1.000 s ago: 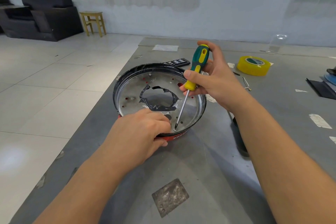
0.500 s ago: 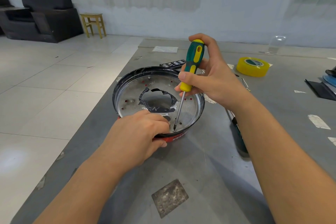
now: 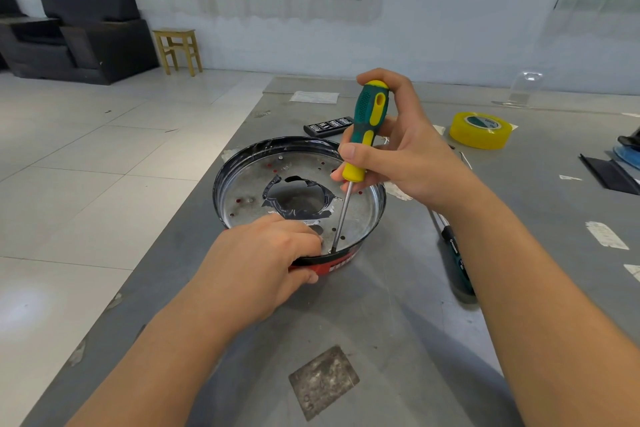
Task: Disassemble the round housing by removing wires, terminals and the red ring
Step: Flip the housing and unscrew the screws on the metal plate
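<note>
Screwdriver (image 3: 363, 135) stands near-upright in right hand's (image 3: 408, 163) grip, tip beside left hand (image 3: 266, 253) clamping housing (image 3: 298, 198) rim (near edge).

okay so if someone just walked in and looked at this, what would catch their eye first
Probably the green and yellow screwdriver, gripped upright by the right hand in the middle of the view, its tip down at the near inner edge of the round housing. The left hand holds the housing's near rim, over the red ring. Farther right on the grey table sits a bright yellow tape roll.
</note>
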Tool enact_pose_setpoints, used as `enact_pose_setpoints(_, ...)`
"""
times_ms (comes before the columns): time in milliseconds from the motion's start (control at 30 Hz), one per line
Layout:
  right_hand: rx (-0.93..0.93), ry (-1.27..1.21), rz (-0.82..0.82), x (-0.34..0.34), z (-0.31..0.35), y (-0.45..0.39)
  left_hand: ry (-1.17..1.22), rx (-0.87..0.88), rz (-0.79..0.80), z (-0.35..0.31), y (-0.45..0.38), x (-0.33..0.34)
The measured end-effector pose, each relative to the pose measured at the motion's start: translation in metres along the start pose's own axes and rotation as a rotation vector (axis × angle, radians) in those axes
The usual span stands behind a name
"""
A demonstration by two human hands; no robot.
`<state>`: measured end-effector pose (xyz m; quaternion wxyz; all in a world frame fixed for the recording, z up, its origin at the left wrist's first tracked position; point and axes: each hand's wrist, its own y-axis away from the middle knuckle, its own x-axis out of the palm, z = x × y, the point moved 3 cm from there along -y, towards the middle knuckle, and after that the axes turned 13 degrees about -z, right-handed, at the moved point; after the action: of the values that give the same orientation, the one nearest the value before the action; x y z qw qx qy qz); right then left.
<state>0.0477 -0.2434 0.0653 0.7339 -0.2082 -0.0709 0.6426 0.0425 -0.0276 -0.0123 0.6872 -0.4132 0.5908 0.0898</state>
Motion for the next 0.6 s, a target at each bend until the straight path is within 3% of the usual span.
enact_pose_setpoints(600,0.020,-0.020,-0.032,-0.0011,-0.0058,-0.0016,-0.021,0.002,0.025,0.0002,-0.0005,0.0012)
